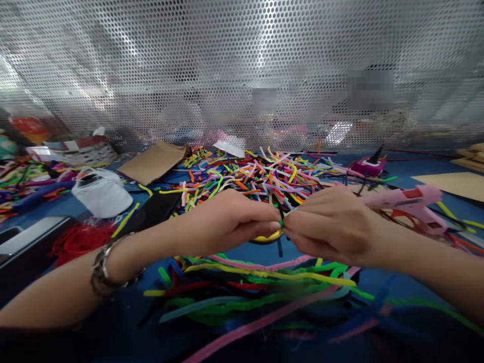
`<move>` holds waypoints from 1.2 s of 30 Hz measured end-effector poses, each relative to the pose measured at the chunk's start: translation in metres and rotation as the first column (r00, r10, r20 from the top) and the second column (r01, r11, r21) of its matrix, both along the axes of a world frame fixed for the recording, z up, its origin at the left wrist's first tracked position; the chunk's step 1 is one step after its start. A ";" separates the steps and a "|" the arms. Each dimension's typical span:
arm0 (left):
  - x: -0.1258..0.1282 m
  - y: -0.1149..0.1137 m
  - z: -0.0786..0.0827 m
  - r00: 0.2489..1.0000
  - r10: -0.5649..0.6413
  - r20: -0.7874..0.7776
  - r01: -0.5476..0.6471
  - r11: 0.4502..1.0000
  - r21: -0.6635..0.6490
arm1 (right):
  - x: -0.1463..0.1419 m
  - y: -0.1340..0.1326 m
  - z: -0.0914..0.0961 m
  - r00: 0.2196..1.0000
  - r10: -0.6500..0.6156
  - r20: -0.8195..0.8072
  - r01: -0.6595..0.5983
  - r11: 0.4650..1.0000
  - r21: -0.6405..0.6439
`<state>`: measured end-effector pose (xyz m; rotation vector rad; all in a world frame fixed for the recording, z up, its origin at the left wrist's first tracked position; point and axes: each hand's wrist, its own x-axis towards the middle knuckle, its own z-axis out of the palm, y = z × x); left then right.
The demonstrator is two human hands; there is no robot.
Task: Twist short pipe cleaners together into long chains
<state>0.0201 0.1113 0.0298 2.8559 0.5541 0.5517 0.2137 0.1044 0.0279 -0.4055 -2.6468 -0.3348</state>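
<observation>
My left hand (230, 222), with a bracelet on its wrist, is closed in a pinch at the middle of the view. Facing it, my right hand (333, 224) is closed too, its fingertips almost meeting the left ones. Between them shows a short bit of green pipe cleaner (281, 222), gripped from both sides; most of it is hidden by the fingers. A curved yellow pipe cleaner (267, 238) shows just below the fingertips; I cannot tell whether it is held. Long pipe cleaners (264, 274) in pink, yellow, green and red lie on the blue table nearer to me.
Behind my hands is a heap of short coloured pipe cleaners (264, 174), backed by a perforated metal screen (227, 60). A pink glue gun (416, 201) lies right. Left are cardboard (153, 162), a white pouch (102, 194), red strands (77, 243) and a dark-edged device (38, 242).
</observation>
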 end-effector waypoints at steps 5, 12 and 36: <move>-0.007 -0.002 0.004 0.999 -0.035 -0.019 0.037 0.658 0.752 | -0.010 0.001 -0.014 0.974 0.046 -0.222 -0.198 0.648 -0.736; 0.001 -0.002 0.001 0.993 -0.063 0.095 0.108 0.784 -0.612 | 0.001 0.002 0.005 0.999 0.038 0.026 -0.046 0.837 0.546; 0.002 0.000 -0.003 0.983 0.043 0.176 0.062 0.834 -0.549 | 0.000 0.001 0.004 0.996 -0.046 -0.076 0.079 0.848 0.525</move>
